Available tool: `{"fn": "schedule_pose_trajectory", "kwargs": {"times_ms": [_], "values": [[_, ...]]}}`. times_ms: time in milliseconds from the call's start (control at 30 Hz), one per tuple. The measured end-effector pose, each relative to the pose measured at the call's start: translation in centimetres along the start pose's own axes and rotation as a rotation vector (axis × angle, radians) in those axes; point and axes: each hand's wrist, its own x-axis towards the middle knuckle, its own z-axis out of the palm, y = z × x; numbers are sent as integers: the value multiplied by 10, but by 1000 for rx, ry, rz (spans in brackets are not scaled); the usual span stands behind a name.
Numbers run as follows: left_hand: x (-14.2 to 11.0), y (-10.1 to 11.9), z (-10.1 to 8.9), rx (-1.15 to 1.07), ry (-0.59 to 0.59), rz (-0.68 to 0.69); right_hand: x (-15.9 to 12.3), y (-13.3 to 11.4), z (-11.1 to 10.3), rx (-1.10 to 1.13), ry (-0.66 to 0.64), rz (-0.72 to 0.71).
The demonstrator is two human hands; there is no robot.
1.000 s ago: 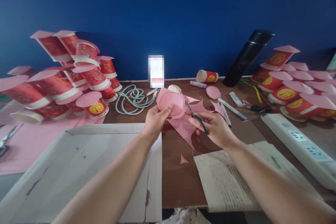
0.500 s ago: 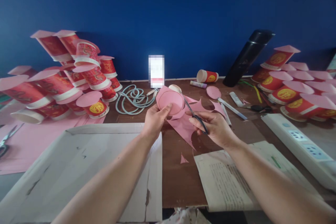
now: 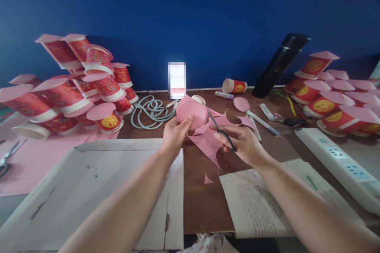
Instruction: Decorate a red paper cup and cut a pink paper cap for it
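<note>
My left hand (image 3: pixel 176 133) pinches a piece of pink paper (image 3: pixel 194 111) with a circle outlined on it, the thumb lying on its face. In my right hand (image 3: pixel 240 144) is a pair of scissors (image 3: pixel 225 136) with black handles, fingers wrapped round the grips. The blades point up and left and meet the paper's right edge. Beneath the hands lie pink paper scraps (image 3: pixel 204 148) with curved cut edges. A small pink offcut (image 3: pixel 208 179) rests nearer to me on the brown table (image 3: pixel 204 205).
Red paper cups with pink tops stand stacked at left (image 3: pixel 99 61) and right (image 3: pixel 323 106). A black flask (image 3: pixel 280 65) leans on the blue wall. A coiled cable (image 3: pixel 151 112), a glue stick (image 3: pixel 224 95), a power strip (image 3: pixel 341 162) and a white cardboard piece (image 3: pixel 97 197) lie around.
The paper in my left hand has turned and shifted very slightly against the blades. My right hand and the scissors are almost where they were.
</note>
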Motion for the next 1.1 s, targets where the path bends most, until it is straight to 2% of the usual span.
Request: {"fn": "schedule_pose_trajectory", "kwargs": {"times_ms": [833, 1100], "values": [[2, -1, -3, -5, -12, 31, 0, 6, -1, 48, -16, 4], [5, -4, -5, 13, -20, 36, 1, 4, 2, 154, -1, 23]]}}
